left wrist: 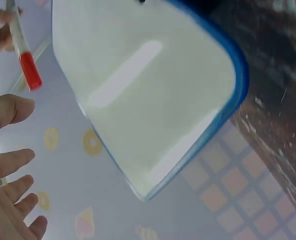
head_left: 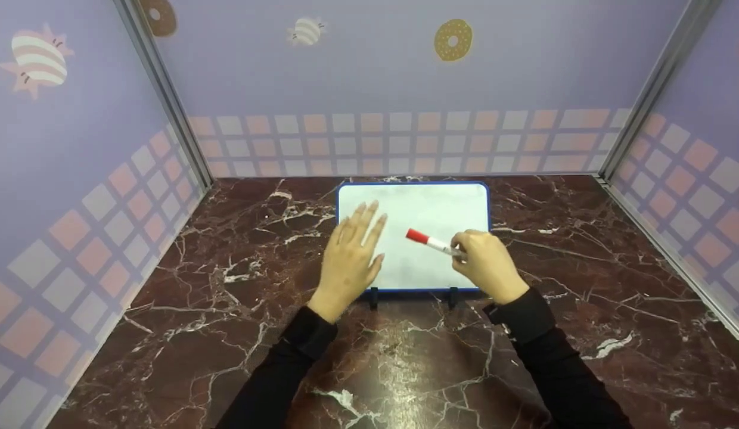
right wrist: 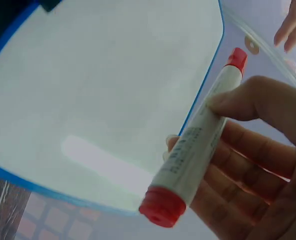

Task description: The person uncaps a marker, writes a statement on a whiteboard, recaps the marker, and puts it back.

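A red-and-white marker (head_left: pixel 436 243) is pinched between the thumb and fingers of my right hand (head_left: pixel 486 262), its red cap pointing left. In the right wrist view the marker (right wrist: pixel 188 142) shows a red end plug close to the camera and the cap at its far end. Behind it stands a whiteboard (head_left: pixel 429 208) with a blue frame, its surface without writing. My left hand (head_left: pixel 348 262) is held with straight, slightly spread fingers, overlapping the board's left side in the head view. The left wrist view shows this hand (left wrist: pixel 10 190) apart from the whiteboard (left wrist: pixel 142 100), holding nothing.
Two black feet (head_left: pixel 453 297) support the board's lower edge. Under it is a dark red marbled table (head_left: pixel 256 333). Lilac panels with pink and white squares (head_left: pixel 369 65) enclose the back and both sides, joined by metal posts (head_left: pixel 649 89).
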`<state>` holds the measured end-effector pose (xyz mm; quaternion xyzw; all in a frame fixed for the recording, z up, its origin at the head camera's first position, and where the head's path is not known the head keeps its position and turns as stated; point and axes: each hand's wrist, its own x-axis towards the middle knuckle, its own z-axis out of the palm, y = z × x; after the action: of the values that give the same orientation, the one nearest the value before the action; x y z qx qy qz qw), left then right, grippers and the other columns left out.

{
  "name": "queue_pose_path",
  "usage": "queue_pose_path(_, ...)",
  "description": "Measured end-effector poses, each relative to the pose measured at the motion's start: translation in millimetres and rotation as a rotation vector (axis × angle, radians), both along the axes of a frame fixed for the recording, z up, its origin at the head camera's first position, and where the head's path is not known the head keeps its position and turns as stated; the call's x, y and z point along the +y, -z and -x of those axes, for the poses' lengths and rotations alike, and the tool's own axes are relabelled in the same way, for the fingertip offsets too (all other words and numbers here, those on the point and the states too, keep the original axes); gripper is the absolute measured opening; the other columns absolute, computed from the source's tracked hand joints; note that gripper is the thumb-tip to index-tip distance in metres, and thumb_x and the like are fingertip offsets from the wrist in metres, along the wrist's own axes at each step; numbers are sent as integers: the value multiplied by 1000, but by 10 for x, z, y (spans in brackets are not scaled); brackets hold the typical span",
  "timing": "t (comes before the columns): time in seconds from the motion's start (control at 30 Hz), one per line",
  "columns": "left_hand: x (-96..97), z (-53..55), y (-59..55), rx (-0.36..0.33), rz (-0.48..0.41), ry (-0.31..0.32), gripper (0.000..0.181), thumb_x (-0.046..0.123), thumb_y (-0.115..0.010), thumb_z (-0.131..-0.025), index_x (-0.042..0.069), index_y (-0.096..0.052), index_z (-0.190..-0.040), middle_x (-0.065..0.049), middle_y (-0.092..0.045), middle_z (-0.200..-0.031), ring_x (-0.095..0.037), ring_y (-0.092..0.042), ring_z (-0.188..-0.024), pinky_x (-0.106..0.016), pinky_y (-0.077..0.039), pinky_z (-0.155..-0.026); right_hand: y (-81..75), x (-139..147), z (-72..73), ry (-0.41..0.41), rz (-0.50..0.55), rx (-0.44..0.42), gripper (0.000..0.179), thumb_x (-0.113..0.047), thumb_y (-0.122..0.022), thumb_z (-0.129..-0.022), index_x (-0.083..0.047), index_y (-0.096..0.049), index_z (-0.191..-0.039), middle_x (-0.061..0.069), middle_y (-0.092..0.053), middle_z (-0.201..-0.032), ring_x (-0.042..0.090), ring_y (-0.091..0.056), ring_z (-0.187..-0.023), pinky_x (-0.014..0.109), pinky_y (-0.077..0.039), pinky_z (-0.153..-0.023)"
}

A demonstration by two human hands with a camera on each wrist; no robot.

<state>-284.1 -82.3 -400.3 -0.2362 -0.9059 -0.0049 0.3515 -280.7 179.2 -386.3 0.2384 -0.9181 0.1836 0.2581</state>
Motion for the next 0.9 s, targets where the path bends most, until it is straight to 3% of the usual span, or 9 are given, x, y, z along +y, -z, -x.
queue_pose_path(0.2, 141, -22, 187, 60, 21, 127, 67, 27, -83, -78, 13, -57, -138, -7, -58, -141, -23, -55, -128, -36, -48, -106, 52, -161, -48, -128, -88, -65, 15, 4, -75, -70, -1, -69, -83, 7, -65, -72, 21, -60, -62, 38, -55, -60)
queue_pose_path(0.3, 178, -18, 241, 125, 2, 209, 49, 18, -83, -77, 11, -69, -123, -4, -71, -118, -19, -66, -109, -30, -55, -96, 53, -190, -54, -189, -101, -112, 15, 5, -75, -71, -1, -70, -84, 7, -66, -73, 19, -60, -64, 35, -55, -61)
queue_pose_path(0.4, 202, -7, 265, 209, -20, 266, 23, 14, -80, -79, 11, -75, -101, 0, -73, -96, -14, -69, -88, -24, -58, -80, 49, -196, -54, -221, -95, -147, 15, 6, -77, -72, -1, -70, -84, 7, -66, -73, 18, -60, -65, 34, -55, -62)
queue_pose_path(0.53, 213, -4, 265, 282, -33, 287, 7, 16, -76, -83, 11, -72, -87, 3, -71, -85, -11, -67, -77, -22, -56, -67, 47, -188, -48, -243, -88, -156, 16, 7, -77, -72, -1, -70, -84, 7, -67, -74, 17, -61, -66, 33, -55, -62)
queue_pose_path(0.9, 194, 16, 277, 293, -19, 294, 13, 20, -78, -83, 9, -74, -90, 2, -72, -86, -12, -68, -76, -22, -57, -68, 50, -185, -53, -261, -91, -126, 9, 6, -73, -82, 0, -70, -88, 11, -72, -83, 23, -69, -75, 36, -59, -68)
